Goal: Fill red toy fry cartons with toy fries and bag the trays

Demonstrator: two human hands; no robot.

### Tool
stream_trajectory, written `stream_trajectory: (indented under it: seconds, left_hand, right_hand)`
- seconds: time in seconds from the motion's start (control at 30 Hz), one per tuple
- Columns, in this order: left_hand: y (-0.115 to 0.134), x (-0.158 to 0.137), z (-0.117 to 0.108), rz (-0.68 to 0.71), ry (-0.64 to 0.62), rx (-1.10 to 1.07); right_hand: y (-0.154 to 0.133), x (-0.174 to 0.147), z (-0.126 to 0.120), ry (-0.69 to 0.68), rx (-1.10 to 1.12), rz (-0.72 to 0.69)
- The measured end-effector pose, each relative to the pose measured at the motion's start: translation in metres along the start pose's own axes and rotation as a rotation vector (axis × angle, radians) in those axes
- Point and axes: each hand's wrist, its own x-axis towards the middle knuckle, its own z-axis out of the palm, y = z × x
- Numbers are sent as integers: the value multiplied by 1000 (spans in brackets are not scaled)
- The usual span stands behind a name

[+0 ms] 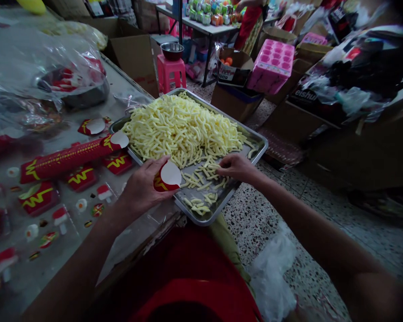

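A metal tray (pixel 206 218) holds a big heap of pale yellow fry-shaped sticks (pixel 184 127), with a thinner scatter near its front corner. My left hand (pixel 146 181) is closed around a small red fry carton (pixel 168 175) with a yellow zigzag and a white inside face, beside the tray's front left edge. Over the loose sticks, my right hand (pixel 237 168) has its fingers pinched together on a few of them; how many is hidden. To the left, a long stack of nested red fry cartons (pixel 67 158) lies on the table.
Clear plastic sheets with filled red cartons (pixel 40 197) and small toy foods cover the table (pixel 119 250). A plastic-covered metal bowl (pixel 83 96) sits behind. Beyond are a pink stool (pixel 171 74) with a bowl, cardboard boxes (pixel 132 58), pink trays (pixel 272 65) and another person (pixel 250 24).
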Motion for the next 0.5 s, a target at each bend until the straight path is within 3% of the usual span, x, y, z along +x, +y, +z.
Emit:
stream_trajectory:
  seconds: [0.17,0.3,0.4,0.5]
  left_hand:
    - [11,9,7,20,-61,45]
    - [35,17,25,-16,-135,88]
    - [53,26,49,-74,-122,28]
    - [60,37,71,-126,-46,-39]
  right_hand:
    - [-4,-9,-19,-175,472,140]
    - [-16,-13,-25,-120,696,190]
    - [-27,-14,-16,-51,713,134]
    - [-40,-15,-4,-45,472,46]
